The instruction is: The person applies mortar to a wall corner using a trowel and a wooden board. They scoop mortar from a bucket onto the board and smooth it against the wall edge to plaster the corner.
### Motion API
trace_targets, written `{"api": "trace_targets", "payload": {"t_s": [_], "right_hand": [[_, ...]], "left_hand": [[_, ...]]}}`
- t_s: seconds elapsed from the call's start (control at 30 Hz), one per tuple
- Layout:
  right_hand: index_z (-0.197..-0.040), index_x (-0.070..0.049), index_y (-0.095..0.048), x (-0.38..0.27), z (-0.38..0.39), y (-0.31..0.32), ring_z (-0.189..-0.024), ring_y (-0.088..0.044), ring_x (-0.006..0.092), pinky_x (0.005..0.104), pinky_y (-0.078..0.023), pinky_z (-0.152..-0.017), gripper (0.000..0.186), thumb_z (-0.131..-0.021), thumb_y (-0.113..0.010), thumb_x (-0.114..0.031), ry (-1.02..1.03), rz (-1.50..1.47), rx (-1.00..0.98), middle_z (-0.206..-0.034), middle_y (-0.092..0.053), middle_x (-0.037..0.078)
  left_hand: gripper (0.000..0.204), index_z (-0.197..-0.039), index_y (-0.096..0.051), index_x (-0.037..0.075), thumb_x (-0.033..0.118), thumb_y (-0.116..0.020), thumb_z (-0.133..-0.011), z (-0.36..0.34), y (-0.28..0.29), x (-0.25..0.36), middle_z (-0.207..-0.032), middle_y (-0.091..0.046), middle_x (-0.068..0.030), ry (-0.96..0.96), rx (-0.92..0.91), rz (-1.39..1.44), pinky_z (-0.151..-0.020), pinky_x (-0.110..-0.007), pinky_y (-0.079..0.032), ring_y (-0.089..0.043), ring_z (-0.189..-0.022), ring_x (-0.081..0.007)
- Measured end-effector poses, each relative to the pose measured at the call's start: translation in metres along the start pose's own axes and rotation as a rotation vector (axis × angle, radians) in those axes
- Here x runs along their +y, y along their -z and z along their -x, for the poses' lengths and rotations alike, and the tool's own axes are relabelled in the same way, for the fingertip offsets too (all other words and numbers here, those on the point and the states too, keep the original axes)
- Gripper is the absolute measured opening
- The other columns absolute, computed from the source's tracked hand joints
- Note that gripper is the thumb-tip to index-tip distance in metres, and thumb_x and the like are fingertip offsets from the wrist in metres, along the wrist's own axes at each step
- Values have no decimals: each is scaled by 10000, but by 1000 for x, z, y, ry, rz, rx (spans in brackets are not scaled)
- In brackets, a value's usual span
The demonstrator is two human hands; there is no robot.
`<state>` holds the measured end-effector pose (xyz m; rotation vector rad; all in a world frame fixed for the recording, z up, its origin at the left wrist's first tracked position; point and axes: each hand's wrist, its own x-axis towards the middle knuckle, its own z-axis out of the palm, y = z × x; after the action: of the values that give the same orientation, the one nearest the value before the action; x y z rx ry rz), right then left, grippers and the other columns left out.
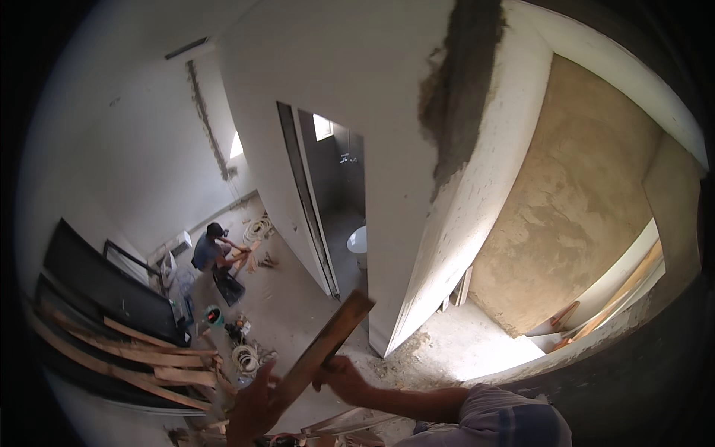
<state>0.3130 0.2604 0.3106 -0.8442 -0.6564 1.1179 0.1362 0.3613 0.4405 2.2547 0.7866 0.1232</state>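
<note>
A short wooden board (326, 344) slants up and away in front of me, its far end higher and to the right. My left hand (252, 406) is at the board's near lower end, its fingers curved up along the left side. My right hand (344, 378) grips the board from the right, about midway along, with the fingers curled at its edge. The right forearm comes in from the lower right, out of a light sleeve. Part of the left palm's contact with the wood is hidden.
Several long boards (141, 350) lean against dark panels (104, 279) at left. A co-worker (212, 249) squats on the floor farther off, near coiled hose (257, 229). A bucket (214, 315) and another coil (246, 360) lie nearer. Ahead, a doorway (339, 179) shows a toilet (357, 240).
</note>
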Motion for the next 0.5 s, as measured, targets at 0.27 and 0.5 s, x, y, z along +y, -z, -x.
{"api": "trace_targets", "payload": {"t_s": [0.27,0.5], "right_hand": [[-1191,30,-565,-267,-37,46,-762,-628,157,290,-536,-642,325,-1000,-558,-233,559,-43,0,-942,-652,102],[-1266,22,-572,-231,45,194,-713,-615,125,279,-533,-638,402,-1009,-521,-283,196,304,47,-915,-654,89]], "left_hand": [[616,-1339,-533,105,212,-767,-779,-122,32,220,-995,-602,-109,-756,571,-653,-673,-402,-542,-632,-853,-299],[660,-1364,-558,186,102,-786,-750,-199,92,388,-1071,-621,-105,-1089,773,-807,-803,-404,-525,-621,-932,-283]]}}
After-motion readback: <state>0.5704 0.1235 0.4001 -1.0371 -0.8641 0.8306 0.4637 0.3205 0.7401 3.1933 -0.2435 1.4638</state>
